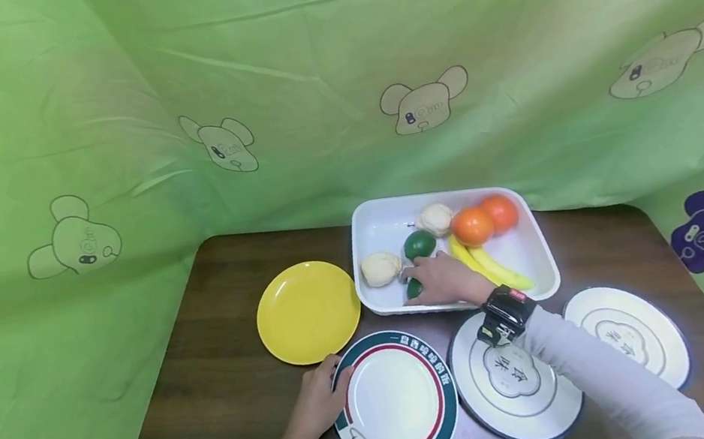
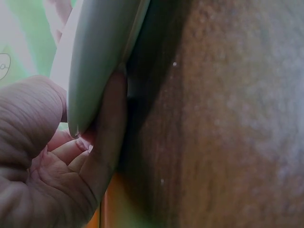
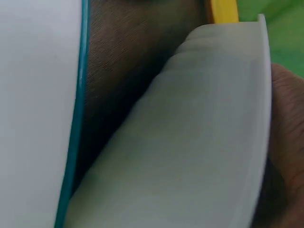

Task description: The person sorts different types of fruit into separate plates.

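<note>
My right hand [image 1: 446,279] reaches into a white tray [image 1: 540,267] and holds a dark green oval fruit [image 1: 413,288] between thumb and fingers. In the right wrist view, the tray's outer wall [image 3: 199,128] hides most of that hand. Another dark green fruit [image 1: 419,245] lies just behind it, a pale bulb [image 1: 381,268] to its left, and yellow bananas [image 1: 492,267] to its right. My left hand [image 1: 318,400] grips the left rim of a white plate with a green and red border [image 1: 396,402]. The left wrist view has the plate's edge [image 2: 92,71] between thumb and fingers.
Two oranges [image 1: 472,226] and a second pale bulb [image 1: 435,220] sit at the tray's back. A yellow plate [image 1: 308,313] stands left of the tray. Two white round plates or lids [image 1: 517,407] lie to the right, partly under my right forearm. Green cloth [image 1: 307,105] hangs behind the table.
</note>
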Demonstrator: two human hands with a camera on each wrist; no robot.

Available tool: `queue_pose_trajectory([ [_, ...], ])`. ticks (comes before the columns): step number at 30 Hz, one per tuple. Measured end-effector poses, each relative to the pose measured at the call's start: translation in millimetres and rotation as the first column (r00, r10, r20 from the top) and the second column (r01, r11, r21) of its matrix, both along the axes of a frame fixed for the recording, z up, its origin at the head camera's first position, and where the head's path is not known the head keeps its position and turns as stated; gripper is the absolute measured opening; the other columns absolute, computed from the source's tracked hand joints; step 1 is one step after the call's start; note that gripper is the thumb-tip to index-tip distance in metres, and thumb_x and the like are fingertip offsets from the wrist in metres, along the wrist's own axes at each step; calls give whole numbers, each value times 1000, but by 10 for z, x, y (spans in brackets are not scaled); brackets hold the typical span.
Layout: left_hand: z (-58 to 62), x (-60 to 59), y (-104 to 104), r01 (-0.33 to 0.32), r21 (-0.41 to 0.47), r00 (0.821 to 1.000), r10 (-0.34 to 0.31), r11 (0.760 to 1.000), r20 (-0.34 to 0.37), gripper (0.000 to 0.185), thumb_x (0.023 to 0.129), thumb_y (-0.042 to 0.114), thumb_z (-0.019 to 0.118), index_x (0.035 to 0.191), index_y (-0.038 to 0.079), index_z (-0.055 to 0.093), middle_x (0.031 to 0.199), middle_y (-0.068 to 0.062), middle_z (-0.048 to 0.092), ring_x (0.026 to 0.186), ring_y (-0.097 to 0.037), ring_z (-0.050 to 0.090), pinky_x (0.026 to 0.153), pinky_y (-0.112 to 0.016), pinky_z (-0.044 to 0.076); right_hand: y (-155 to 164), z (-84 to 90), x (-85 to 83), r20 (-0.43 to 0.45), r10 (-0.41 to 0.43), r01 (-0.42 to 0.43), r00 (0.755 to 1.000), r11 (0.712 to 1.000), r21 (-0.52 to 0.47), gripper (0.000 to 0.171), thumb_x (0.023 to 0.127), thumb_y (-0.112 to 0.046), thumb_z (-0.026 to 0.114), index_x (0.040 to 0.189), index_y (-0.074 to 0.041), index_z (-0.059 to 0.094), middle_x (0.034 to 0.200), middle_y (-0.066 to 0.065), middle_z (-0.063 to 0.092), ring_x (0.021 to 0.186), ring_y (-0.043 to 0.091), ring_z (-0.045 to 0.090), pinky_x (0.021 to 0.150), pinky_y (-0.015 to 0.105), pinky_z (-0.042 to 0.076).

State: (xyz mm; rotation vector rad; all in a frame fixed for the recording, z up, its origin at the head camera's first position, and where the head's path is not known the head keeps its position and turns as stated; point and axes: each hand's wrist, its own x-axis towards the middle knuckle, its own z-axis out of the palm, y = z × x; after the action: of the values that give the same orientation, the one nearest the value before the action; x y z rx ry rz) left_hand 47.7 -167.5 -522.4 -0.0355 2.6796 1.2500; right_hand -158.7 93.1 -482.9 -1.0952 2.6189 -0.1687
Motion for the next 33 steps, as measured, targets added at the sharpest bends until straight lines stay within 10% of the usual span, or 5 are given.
queue_pose_trajectory([
  [6, -15, -5, -4, 18, 6, 999, -19, 1000, 27, 25, 105, 24, 60, 114, 0, 61, 98, -5, 67, 88, -17, 62, 74, -33, 54, 55, -83, 41, -31, -80, 75, 996, 989, -124, 49, 93, -53, 64, 124, -14, 71, 113, 12, 59, 67, 18, 56, 58, 31, 47],
  [11, -36, -1, -3, 12, -3, 1000, -12, 1000, 8, 20, 105, 21, 60, 109, 2, 59, 89, -2, 62, 82, -14, 60, 68, -29, 50, 65, 73, 189, -142, -152, 89, 978, 923, -375, 31, 92, -37, 65, 105, -11, 75, 99, 7, 63, 67, 15, 56, 58, 28, 48],
  [23, -35, -16, 7, 15, -13, 1000, -14, 1000, 19, 22, 106, 22, 58, 110, 1, 59, 91, -3, 64, 80, -11, 60, 63, -26, 50, -265, 412, 1061, -295, 78, -262, 952, 706, -658, 6, 86, -20, 67, 90, -16, 70, 83, -8, 64, 68, 1, 54, 60, 11, 43],
  [33, -12, -16, 8, 26, -24, 1000, -26, 999, -15, 17, 105, 19, 59, 107, 2, 59, 87, -1, 62, 76, -9, 58, 61, -25, 47, -442, -58, 1555, -286, 259, -358, 923, 852, -382, 35, 102, -53, 55, 112, -23, 70, 106, -7, 66, 97, 9, 62, 81, 24, 54],
])
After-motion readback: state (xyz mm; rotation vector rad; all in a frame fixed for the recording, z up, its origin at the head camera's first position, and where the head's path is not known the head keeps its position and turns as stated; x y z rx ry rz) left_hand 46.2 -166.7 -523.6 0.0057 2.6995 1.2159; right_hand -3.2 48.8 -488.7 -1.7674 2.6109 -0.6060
